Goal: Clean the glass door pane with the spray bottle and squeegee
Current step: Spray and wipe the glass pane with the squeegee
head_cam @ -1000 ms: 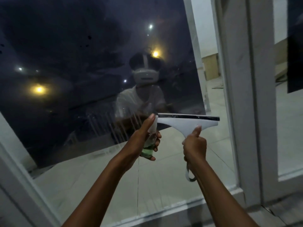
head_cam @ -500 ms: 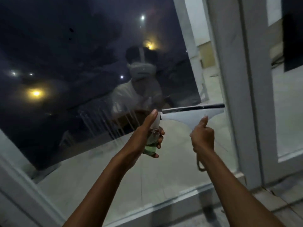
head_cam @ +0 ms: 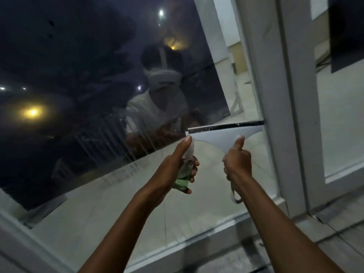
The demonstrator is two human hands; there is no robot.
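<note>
Against glass pane [head_cam: 98, 56], right hand [head_cam: 237, 164] gripping squeegee [head_cam: 224, 133], left hand [head_cam: 173, 170] clasping spray bottle [head_cam: 184, 177]

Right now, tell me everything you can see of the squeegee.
The squeegee is pale grey-white, plastic by its look, with a wide head tapering to a handle. A dark blade strip runs along its top edge, tilted slightly up to the right, its right end at the white door frame. The right hand grips the handle, thumb up on the body. A loop hangs below the fist. The blade looks set against the glass pane.
</note>
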